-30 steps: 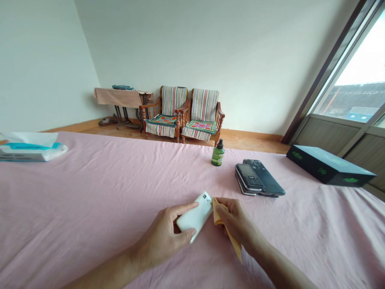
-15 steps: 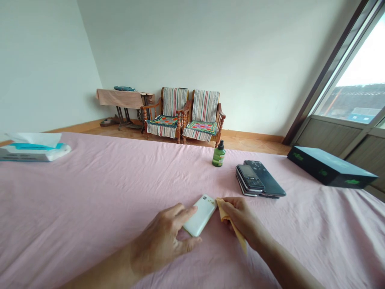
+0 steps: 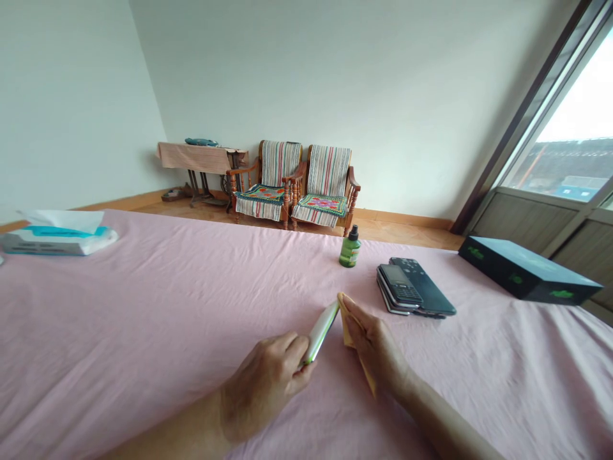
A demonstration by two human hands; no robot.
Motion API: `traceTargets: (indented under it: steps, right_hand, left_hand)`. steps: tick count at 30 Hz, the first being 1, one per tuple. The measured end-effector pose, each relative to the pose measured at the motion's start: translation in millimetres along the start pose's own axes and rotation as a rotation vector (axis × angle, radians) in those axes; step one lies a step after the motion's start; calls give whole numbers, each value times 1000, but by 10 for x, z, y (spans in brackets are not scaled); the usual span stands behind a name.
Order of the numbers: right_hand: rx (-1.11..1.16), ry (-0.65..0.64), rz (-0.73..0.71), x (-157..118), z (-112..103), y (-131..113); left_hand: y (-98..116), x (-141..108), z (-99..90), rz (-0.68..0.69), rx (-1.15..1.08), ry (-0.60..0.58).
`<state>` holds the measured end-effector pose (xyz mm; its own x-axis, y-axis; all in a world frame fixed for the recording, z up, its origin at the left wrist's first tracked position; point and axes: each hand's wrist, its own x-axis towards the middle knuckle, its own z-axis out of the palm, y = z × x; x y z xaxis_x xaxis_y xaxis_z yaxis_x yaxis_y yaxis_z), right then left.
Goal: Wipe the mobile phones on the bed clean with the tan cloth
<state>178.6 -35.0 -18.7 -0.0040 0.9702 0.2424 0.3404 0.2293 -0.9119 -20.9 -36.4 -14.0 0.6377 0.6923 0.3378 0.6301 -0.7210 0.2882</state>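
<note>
A white mobile phone [image 3: 322, 331] with a green edge is tilted up on its side in the middle of the bed-like pink surface. My left hand [image 3: 272, 377] is closed on its near end, thumb below and fingers over the top. My right hand [image 3: 376, 348] grips a folded yellow cloth [image 3: 348, 329], and the cloth's upper edge meets the phone's far end. Part of the cloth hangs down beneath the right hand. The phone's underside is hidden from me.
A green spray bottle [image 3: 350, 248] stands beyond my hands. To its right lie stacked phones, a keypad phone [image 3: 401, 285] on top, beside a large dark phone [image 3: 426, 287]. A black box [image 3: 527, 268] sits far right, a tissue pack [image 3: 62, 237] far left, on a pink sheet [image 3: 167, 306].
The phone has gone from lying nearly flat to tilted on its edge, and my left fingers have closed around it. My right hand and the cloth have moved slightly up and left.
</note>
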Motion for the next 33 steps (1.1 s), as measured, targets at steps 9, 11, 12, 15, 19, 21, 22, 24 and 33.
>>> traceTargets:
  steps: [9,11,12,15,19,21,22,24,33]
  right_hand:
    - [-224,-240,-255,-299,234,-46]
    - [-239,-165,-232,-192,212,6]
    - [-251,-115,-206,-117,185,36]
    - [-311,-16,-133,72,87,103]
    - [-408,-71,-142,-9,94,56]
    - [-377,-137,-190,-164,165,1]
    - [-341,-170,-217,-238,202,-21]
    - [-282,-214,-269,-327,248,-41]
    - [-380,-8,-104,48,62,98]
  left_hand:
    - [-37,11,41,-71,-196,68]
    - [-40,20,40,-50,-178,74]
    - [-38,24,37,-40,-162,75]
    - [-31,30,31,-27,-136,69]
    - [-27,25,38,-41,-157,71]
    - [-28,19,43,-52,-195,71]
    - [-28,16,44,-61,-218,70]
    - [-27,9,43,-78,-252,67]
    - [-8,27,20,-71,-165,78]
